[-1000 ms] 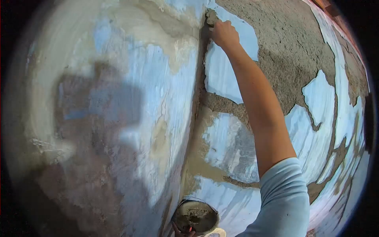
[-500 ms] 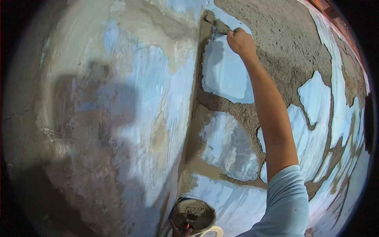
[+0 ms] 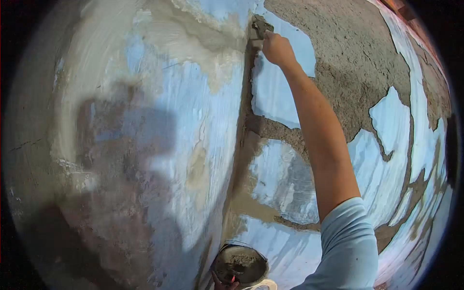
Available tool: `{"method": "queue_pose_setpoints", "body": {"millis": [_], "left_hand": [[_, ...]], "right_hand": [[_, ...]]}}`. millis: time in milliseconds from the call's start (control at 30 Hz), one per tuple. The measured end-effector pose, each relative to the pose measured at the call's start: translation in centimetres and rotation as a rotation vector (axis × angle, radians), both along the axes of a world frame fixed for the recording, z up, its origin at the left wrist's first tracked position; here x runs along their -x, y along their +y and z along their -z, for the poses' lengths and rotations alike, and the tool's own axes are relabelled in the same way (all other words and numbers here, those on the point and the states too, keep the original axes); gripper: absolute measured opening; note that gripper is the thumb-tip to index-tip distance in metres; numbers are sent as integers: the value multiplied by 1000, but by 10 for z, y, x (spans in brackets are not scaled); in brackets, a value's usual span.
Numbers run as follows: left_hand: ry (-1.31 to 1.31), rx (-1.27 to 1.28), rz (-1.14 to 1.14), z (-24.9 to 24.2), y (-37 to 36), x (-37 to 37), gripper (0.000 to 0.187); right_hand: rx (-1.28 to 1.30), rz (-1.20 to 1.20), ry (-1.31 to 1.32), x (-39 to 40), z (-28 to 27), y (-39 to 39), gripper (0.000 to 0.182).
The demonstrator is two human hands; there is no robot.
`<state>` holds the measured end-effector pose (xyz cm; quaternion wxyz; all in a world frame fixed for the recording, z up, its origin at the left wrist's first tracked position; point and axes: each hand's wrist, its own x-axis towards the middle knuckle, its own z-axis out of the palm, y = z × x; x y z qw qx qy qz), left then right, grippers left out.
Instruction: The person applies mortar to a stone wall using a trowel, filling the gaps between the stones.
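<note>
My right hand is raised to the upper part of the wall and closed round a small trowel, most of which the fingers hide. Its blade is against the inside corner, just below a patch of wet mortar. At the bottom, my left hand grips the near rim of a round dark bowl. Grey mortar lies inside that bowl. A small red spot shows by the left fingers; what it is I cannot make out.
Two walls meet at a vertical corner. Pale blue paint remains in patches on the right wall, with rough bare plaster between them. The left wall is smeared and stained. A cream-coloured curved object shows beneath the bowl.
My right hand has moved left and slightly up, carrying the trowel closer to the corner. The bowl in my left hand sits slightly lower and further right in view.
</note>
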<state>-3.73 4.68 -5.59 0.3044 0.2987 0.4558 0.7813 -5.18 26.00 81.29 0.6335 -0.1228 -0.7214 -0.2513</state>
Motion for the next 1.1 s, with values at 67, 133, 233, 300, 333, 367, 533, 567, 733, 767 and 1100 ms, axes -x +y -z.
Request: {"method": "queue_pose_setpoints", "body": {"millis": [67, 133, 233, 300, 333, 367, 533, 567, 733, 767, 1100], "left_hand": [[0, 7, 1, 1, -1, 0, 118], [-3, 11, 5, 1, -1, -1, 118], [-7, 16, 9, 1, 2, 0, 118], [-3, 19, 11, 3, 2, 0, 118], [-5, 19, 13, 1, 2, 1, 119], [-5, 18, 13, 0, 1, 2, 119], [-12, 16, 18, -2, 5, 1, 119], [-9, 18, 21, -3, 7, 1, 119], [-16, 23, 18, -7, 7, 2, 119], [-16, 26, 18, -7, 7, 1, 119], [-17, 43, 15, -8, 8, 7, 120]], "right_hand": [[19, 38, -10, 0, -2, -1, 44], [66, 94, -45, -7, -5, -12, 41], [127, 150, -37, -19, -6, -35, 36], [101, 118, 104, -16, -13, -30, 33], [109, 96, 118, -17, -15, -29, 31], [114, 74, 132, -20, -19, -28, 30], [131, -227, 97, -14, -33, -2, 40], [168, -259, 106, -10, -33, 4, 40], [399, -446, 75, -4, -14, -22, 41], [421, -451, 75, -4, -11, -26, 40], [230, -213, 146, 24, -44, -2, 39]]}}
